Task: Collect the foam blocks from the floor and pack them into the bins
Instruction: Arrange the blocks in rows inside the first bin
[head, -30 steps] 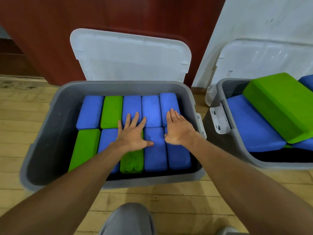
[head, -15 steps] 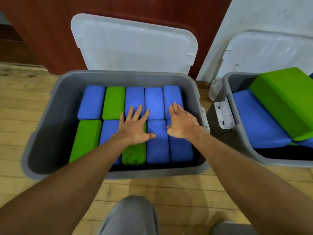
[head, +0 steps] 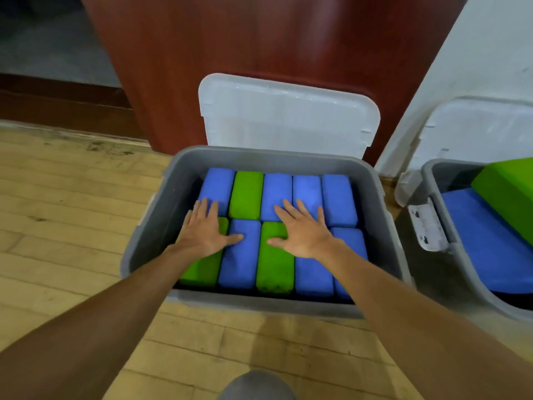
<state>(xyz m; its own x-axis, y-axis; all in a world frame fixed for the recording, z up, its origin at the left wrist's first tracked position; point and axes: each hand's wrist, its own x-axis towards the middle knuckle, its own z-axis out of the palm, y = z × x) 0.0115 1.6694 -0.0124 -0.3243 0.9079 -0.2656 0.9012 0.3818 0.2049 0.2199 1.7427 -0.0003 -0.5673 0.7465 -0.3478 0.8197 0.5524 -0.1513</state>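
Note:
A grey bin (head: 144,243) on the wooden floor holds two rows of blue and green foam blocks standing side by side. My left hand (head: 206,230) lies flat with spread fingers on the near-left green block (head: 202,269) and reaches the far-left blue block (head: 217,181). My right hand (head: 302,230) lies flat over the near green block (head: 274,269) and the blue blocks (head: 313,274) beside it. Neither hand grips anything. A second grey bin (head: 429,174) at the right holds a large blue block (head: 487,238) and a tilted green block (head: 510,192).
A white lid (head: 288,116) leans upright behind the first bin against a dark red wooden panel (head: 259,39). Another white lid (head: 476,131) leans on the white wall behind the second bin. My grey-clad knee (head: 256,385) shows at the bottom edge.
Both hands have shifted left across the blocks: the left from the middle to the left columns, the right from the right columns to the middle. The view has pulled back and tilted up.

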